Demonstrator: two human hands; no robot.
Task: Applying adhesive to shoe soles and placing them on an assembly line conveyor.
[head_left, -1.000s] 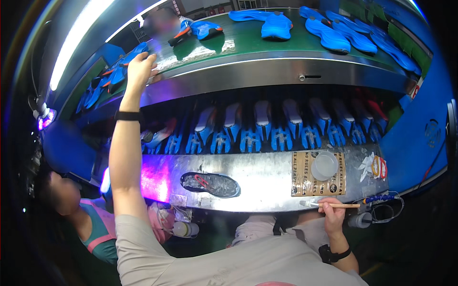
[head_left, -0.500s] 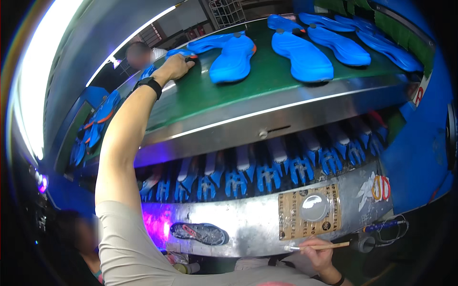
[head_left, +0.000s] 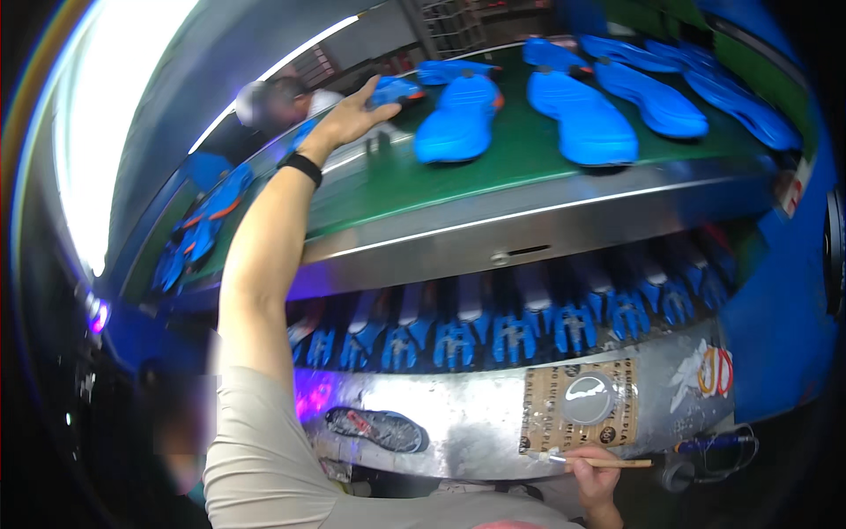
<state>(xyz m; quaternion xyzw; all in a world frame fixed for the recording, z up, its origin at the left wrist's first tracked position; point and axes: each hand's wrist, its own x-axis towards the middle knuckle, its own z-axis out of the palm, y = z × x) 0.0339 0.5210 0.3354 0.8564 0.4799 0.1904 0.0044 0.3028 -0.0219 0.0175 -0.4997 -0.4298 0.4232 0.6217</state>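
My left hand [head_left: 354, 116] reaches far out over the green belt, fingers spread and thumb apart. Just beyond the fingers lies a blue shoe last [head_left: 397, 89]; whether they touch it I cannot tell. To its right, another blue last [head_left: 456, 123] rests on the belt. My right hand [head_left: 593, 474], low and near my body, pinches a brush [head_left: 617, 463] by its wooden handle. The brush tip points left, beside a printed brown sheet [head_left: 539, 410] that bears a round dish [head_left: 589, 399] of clear liquid. A dark shoe sole [head_left: 377, 429] lies on the metal shelf [head_left: 476, 414].
More blue lasts [head_left: 582, 115] stand along the green belt [head_left: 370, 203], whose metal edge [head_left: 529, 251] crosses the view. Under it runs a row of blue forked parts [head_left: 454, 342]. Orange and red bands [head_left: 716, 370] lie at the shelf's right end. Another person [head_left: 273, 104] is at the far left.
My left hand has let go of the dark end of a blue last and spread its fingers. The view has shifted, so the scene sits further right. The brush stays in my right hand.
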